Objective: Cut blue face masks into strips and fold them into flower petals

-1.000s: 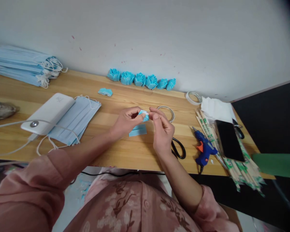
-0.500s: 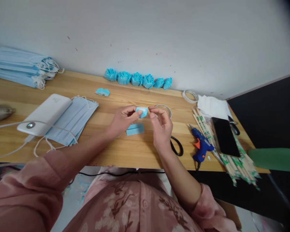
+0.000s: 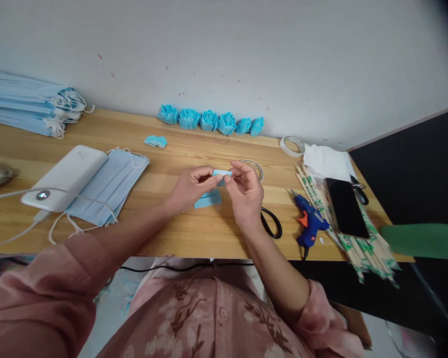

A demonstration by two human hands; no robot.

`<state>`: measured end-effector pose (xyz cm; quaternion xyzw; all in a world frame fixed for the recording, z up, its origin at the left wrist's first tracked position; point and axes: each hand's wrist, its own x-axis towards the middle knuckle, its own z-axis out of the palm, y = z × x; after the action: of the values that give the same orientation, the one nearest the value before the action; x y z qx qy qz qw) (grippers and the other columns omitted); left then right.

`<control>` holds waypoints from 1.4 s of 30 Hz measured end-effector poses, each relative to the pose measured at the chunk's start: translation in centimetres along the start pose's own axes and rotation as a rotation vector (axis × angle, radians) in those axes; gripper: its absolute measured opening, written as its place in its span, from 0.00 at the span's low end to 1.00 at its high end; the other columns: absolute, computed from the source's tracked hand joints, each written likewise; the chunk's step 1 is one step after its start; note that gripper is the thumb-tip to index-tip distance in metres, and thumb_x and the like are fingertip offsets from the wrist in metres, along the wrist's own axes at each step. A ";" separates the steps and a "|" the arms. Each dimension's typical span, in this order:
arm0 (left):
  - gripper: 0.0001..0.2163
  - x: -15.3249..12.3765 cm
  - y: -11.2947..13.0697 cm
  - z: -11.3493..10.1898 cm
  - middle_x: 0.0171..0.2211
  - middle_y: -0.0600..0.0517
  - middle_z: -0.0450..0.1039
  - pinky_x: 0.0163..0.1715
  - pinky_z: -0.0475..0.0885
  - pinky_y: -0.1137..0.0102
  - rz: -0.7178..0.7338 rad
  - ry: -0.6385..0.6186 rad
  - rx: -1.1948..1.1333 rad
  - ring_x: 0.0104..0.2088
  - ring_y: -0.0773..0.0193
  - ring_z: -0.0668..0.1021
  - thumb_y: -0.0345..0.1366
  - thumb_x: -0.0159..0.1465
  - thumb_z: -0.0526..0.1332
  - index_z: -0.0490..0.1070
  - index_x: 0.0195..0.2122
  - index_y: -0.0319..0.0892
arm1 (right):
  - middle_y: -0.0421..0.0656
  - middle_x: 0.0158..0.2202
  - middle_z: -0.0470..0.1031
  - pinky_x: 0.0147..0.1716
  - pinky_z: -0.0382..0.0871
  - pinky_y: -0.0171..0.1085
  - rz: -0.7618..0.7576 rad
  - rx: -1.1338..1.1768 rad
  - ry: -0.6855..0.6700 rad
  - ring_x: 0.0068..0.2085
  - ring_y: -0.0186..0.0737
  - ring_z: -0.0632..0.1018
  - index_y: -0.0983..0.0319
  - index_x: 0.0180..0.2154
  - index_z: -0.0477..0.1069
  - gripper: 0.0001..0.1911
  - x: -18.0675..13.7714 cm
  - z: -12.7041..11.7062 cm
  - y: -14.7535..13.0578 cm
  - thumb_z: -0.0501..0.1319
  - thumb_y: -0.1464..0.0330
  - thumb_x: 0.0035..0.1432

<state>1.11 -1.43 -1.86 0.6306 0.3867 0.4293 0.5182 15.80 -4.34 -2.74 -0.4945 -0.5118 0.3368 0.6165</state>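
Between both hands, above the wooden table, is a small folded blue piece of mask fabric with a white strip along its top. My left hand pinches its left end between thumb and fingers. At its right end, my right hand grips with the thumb in front and fingers behind. Flat blue cut pieces lie on the table just below the hands. A roll of tape sits behind my right hand, which partly covers it. Black scissor handles show beside my right wrist.
Several blue fabric flowers line the wall. A folded blue piece, stacked masks, more masks and a white power bank are left. Rightward are a blue glue gun, a phone, wrapped sticks and tape.
My right hand has moved left and closed on the right end of the blue piece. The piece now appears lower and narrower, with its white strip along the top.
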 end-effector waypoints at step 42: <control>0.12 0.5 0.1 -0.7 0.24 0.56 0.66 0.26 0.62 0.73 -0.133 0.000 -0.077 0.25 0.70 0.66 0.45 0.59 0.65 0.71 0.29 0.41 | 0.39 0.37 0.76 0.43 0.77 0.41 0.225 0.222 -0.017 0.39 0.37 0.78 0.55 0.46 0.77 0.20 0.4 -0.3 0.4 0.72 0.59 0.50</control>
<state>0.66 -0.79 -1.62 0.5831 0.4111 0.4085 0.5692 16.22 -3.87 -3.03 -0.4746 -0.4179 0.4623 0.6216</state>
